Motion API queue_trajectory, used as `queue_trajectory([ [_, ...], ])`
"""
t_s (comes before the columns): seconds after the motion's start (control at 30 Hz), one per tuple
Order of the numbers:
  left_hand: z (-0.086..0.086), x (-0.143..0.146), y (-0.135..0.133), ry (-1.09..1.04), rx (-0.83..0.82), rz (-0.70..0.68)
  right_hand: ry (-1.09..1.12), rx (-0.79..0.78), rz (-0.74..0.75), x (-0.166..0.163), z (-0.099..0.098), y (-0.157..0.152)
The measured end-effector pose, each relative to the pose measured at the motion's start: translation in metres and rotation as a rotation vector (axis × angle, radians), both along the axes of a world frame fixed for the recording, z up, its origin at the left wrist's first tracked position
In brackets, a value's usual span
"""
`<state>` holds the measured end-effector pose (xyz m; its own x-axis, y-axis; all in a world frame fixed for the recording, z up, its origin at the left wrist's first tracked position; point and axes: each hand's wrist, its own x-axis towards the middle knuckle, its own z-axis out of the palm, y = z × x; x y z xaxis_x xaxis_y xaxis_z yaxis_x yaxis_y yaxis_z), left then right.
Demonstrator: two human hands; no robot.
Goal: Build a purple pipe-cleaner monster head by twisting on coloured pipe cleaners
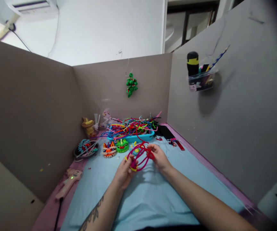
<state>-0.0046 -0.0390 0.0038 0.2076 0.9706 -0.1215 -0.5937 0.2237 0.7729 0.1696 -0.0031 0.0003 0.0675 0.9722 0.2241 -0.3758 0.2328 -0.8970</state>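
Between my hands, above the blue cloth [153, 199], is a rounded open frame of magenta pipe cleaners [142, 166] with red and yellow parts. My left hand [125, 171] pinches its yellow-edged lower left side. At its right side, the fingers of my right hand [160, 157] are closed on a red pipe cleaner [150, 154], and a thin red strand rises above it. Just behind sit finished-looking pipe-cleaner figures: an orange and white one [109, 149], a green one with eyes [122, 146], and a pale blue and yellow one [134, 148] partly hidden by the frame.
A blue tray [119, 138] heaped with coloured pipe cleaners stands at the back. On the left are a dark bowl [85, 150], a yellow-lidded cup [88, 126] and a pink glue gun [70, 183] with a lit green light. Grey partitions [208, 118] enclose the table.
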Motion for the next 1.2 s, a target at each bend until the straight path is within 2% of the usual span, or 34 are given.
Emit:
queue_trajectory([
  [0.07,-0.001,-0.001,0.002,-0.038,0.011,0.057,-0.030,0.016,0.023,0.002,-0.002,0.000],
  [0.2,-0.004,-0.001,0.005,-0.085,0.034,0.098,-0.229,0.069,0.342,-0.001,-0.008,-0.006],
  [0.27,-0.004,-0.001,0.005,-0.092,0.044,0.086,-0.304,0.113,0.409,-0.007,-0.008,-0.010],
  [0.47,-0.006,0.003,0.003,-0.081,0.051,0.051,-0.413,0.228,0.298,-0.017,-0.002,-0.020],
  [0.67,-0.009,0.006,0.003,-0.046,0.105,0.018,-0.419,0.175,0.262,-0.019,-0.008,-0.021],
  [0.83,0.001,0.009,-0.002,-0.054,0.171,-0.057,-0.390,0.150,0.197,-0.023,-0.005,-0.024],
  [0.97,0.005,0.010,-0.005,0.047,0.241,-0.015,-0.379,0.126,0.190,-0.026,-0.005,-0.025],
  [1.2,-0.004,0.009,0.000,0.187,0.303,-0.023,-0.330,0.089,0.133,-0.028,-0.005,-0.024],
])
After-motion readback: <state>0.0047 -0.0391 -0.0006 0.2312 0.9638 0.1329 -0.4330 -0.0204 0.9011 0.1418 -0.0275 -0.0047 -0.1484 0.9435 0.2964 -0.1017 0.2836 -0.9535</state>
